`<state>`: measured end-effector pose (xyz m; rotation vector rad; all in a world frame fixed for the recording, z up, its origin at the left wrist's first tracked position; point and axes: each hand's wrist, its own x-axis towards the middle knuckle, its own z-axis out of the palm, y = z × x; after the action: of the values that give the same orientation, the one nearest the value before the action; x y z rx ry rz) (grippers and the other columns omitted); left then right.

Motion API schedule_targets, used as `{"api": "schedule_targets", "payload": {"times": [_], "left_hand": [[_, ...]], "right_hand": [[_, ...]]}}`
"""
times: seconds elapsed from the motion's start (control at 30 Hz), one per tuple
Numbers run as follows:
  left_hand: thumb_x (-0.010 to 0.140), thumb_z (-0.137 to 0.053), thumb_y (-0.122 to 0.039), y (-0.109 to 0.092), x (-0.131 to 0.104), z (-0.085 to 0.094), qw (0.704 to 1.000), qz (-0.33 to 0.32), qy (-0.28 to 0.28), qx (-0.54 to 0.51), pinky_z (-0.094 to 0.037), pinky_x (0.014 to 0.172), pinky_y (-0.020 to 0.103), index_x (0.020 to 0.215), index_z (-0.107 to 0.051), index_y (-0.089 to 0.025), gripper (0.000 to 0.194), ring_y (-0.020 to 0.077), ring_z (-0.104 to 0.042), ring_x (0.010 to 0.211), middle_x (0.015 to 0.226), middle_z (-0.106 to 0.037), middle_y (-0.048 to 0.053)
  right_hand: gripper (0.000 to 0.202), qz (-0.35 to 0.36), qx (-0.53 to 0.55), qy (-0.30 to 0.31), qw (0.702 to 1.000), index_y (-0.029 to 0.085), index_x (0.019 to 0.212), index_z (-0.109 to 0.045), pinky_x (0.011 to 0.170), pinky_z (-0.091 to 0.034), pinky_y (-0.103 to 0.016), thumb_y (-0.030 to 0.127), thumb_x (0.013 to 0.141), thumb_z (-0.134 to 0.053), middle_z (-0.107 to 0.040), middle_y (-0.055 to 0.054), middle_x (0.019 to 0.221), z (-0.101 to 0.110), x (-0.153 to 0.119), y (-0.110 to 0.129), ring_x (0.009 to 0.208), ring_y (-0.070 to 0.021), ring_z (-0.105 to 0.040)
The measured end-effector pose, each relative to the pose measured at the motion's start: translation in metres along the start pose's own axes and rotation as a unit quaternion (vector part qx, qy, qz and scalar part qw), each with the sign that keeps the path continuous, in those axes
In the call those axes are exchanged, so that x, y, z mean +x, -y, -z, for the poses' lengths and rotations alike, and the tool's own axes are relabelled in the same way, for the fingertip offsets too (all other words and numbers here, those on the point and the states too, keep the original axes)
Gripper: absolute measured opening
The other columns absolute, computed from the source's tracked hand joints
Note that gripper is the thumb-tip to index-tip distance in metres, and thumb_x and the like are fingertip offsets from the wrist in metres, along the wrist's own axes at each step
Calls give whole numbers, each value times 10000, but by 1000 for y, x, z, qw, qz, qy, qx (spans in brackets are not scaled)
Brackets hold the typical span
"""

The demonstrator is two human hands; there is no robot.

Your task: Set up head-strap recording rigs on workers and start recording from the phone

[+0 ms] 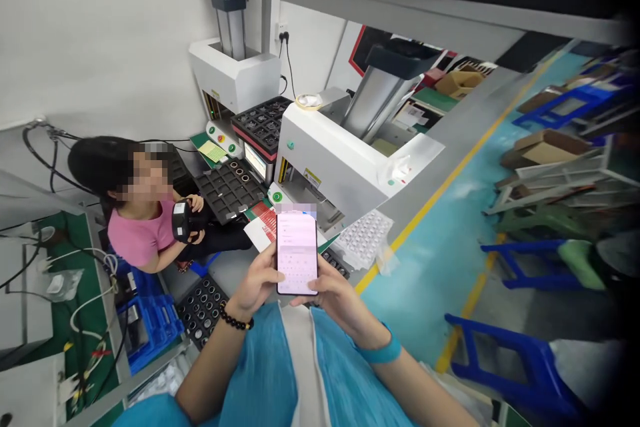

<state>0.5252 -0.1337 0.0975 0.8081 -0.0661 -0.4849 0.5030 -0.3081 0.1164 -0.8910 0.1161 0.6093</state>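
Note:
A smartphone (297, 247) is held upright in front of my body, its lit screen showing a keyboard on the lower half. My left hand (257, 279) grips its left edge, with the thumb over the screen; a dark beaded bracelet circles that wrist. Along the right edge and bottom corner, my right hand (340, 293) holds the same phone, its thumb also at the keyboard. Behind the phone lies a red-and-white printed sheet (264, 223). A clear plastic blister tray (365, 237) is beyond my right hand.
A seated person in pink (137, 233) at the left holds a black device (181, 221). Two white press machines (325, 160) (240, 77) stand on the bench. Black trays (233, 190) of round parts lie near them. Blue stools (515, 347) stand on the floor at right.

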Motion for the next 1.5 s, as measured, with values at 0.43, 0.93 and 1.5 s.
{"api": "schedule_targets", "payload": {"times": [0.43, 0.93, 1.5], "left_hand": [[681, -624, -101, -6, 52, 18, 993, 78, 87, -13, -449, 991, 367, 1360, -527, -160, 688, 256, -569, 1186, 1312, -625, 105], [680, -622, -102, -5, 62, -3, 990, 96, 90, 48, -445, 987, 371, 1364, -515, -163, 695, 272, -554, 1203, 1339, -608, 101], [667, -731, -154, 7, 47, -17, 992, 75, 65, 74, -435, 1009, 376, 1389, -498, -198, 760, 281, -547, 1219, 1325, -616, 92]], "right_hand": [[567, 30, 40, -60, 997, 226, 1295, -565, 748, -625, -392, 102, 744, -616, -666, -74, 1210, 12, 18, 11, 984, -242, -655], [613, 78, 61, -46, 994, 223, 1328, -541, 761, -620, -409, 111, 727, -582, -632, -88, 1297, 22, 4, 16, 1033, -260, -640], [499, 53, 57, -44, 996, 211, 1291, -574, 699, -630, -387, 216, 801, -667, -677, -100, 1184, 31, -5, 16, 937, -245, -673]]}}
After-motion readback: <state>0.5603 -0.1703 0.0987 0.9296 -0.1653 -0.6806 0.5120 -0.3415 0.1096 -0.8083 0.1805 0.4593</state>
